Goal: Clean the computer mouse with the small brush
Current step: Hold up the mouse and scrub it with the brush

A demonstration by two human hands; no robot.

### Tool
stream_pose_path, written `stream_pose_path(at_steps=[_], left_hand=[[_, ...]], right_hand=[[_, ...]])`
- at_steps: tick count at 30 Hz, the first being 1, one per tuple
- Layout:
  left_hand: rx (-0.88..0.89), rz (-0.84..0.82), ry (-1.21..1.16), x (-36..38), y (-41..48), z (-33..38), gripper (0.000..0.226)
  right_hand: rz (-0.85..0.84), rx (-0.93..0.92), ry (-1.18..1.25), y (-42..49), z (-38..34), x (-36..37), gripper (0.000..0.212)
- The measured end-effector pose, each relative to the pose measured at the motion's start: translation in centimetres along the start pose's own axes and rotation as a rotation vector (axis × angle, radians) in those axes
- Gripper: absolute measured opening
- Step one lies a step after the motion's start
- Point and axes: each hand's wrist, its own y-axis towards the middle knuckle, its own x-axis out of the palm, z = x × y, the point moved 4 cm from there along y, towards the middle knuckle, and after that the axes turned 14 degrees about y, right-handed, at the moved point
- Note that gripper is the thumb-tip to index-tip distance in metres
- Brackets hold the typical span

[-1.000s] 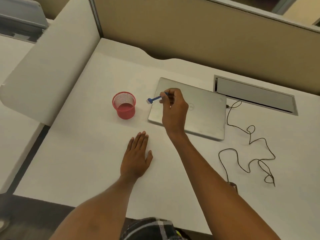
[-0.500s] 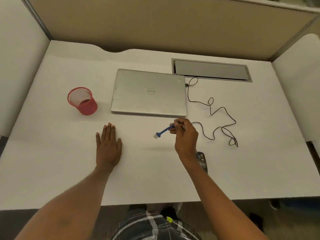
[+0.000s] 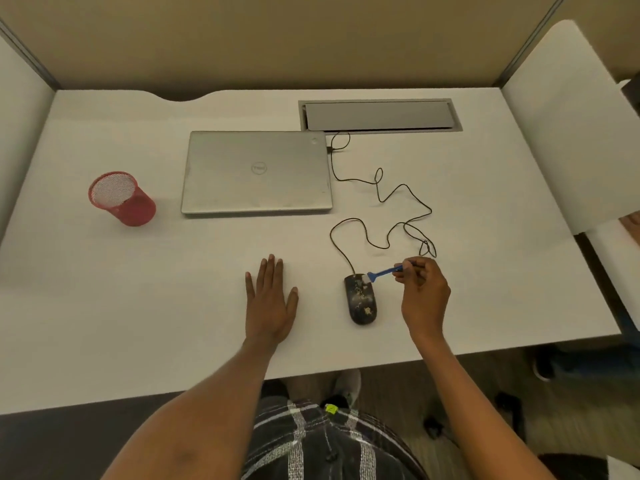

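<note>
A black computer mouse (image 3: 361,299), speckled with pale dirt, lies on the white desk (image 3: 138,306) near its front edge. My right hand (image 3: 423,293) sits just right of the mouse and pinches the blue handle of a small brush (image 3: 381,273). The brush's white bristles touch the top right of the mouse. My left hand (image 3: 270,299) rests flat on the desk, palm down, fingers together, a short way left of the mouse and apart from it.
The mouse's thin black cable (image 3: 381,199) loops across the desk to a shut silver laptop (image 3: 256,171). A red mesh pen cup (image 3: 121,199) stands at the left. A grey cable hatch (image 3: 379,115) lies at the back. Partition walls enclose three sides.
My right hand carried the brush from over the laptop down and right to the mouse, which now shows fully. The view swung to centre on the desk. My left hand stayed flat.
</note>
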Motion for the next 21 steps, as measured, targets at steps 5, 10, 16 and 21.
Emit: stream_pose_path(at_steps=[5,10,16,21], left_hand=[[0.089,-0.046,-0.028,1.0,-0.4,5.0,0.073],[0.194,-0.162,-0.077,1.5,0.0,8.1,0.088],[0.275,-0.177,-0.030,1.3,0.5,9.5,0.110],[0.307,-0.237,-0.020,1.5,0.9,10.0,0.129]], right_hand=[[0.052,0.035,0.026,0.0,1.2,-3.6,0.012],[0.059,0.052,0.062,-0.2,1.9,-6.0,0.006],[-0.002,0.074,0.061,-1.1,3.3,-7.2,0.007],[-0.032,0.097,0.059,-1.4,4.3,-7.3,0.008]])
